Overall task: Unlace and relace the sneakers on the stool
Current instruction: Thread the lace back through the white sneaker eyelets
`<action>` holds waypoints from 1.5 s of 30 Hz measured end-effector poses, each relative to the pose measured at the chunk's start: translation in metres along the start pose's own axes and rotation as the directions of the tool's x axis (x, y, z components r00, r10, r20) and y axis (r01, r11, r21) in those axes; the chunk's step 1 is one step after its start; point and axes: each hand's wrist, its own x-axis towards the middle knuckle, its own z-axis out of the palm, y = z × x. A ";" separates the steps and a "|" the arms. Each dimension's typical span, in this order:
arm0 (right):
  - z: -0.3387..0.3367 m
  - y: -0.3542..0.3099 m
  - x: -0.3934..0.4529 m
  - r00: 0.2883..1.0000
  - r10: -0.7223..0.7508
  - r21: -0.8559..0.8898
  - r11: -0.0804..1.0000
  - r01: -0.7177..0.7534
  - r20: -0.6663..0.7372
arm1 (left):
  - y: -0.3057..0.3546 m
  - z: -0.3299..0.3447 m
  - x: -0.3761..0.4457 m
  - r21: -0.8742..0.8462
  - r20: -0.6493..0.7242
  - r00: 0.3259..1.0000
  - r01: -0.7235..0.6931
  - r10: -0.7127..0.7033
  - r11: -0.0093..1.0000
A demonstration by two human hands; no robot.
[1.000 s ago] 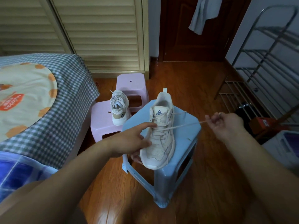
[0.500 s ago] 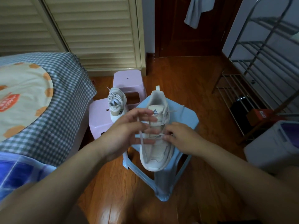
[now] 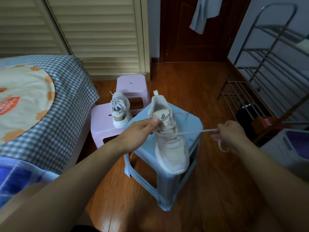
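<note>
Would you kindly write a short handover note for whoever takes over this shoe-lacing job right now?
Left hand: steadies the near sneaker at its tongue, on the blue stool.
Right hand: shut on the lace, pulled taut to the right of the sneaker.
Other sneaker: on the pink stool, laced, untouched.
Done: cannot tell from one frame whether this lace is going out or in.
Left: finish this sneaker, then handle the other.

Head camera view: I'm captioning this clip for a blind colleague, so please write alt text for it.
A person's right hand pulls a lace taut sideways out of a cream sneaker standing on a blue stool, while the left hand pinches the shoe near its tongue. A second sneaker sits on a pink stool beside a checked bed.
</note>
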 end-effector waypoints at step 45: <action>-0.007 -0.066 -0.084 0.627 -0.545 -0.011 0.750 0.662 0.557 | 0.040 0.050 -0.008 -0.040 0.176 0.947 -0.266 0.269 0.963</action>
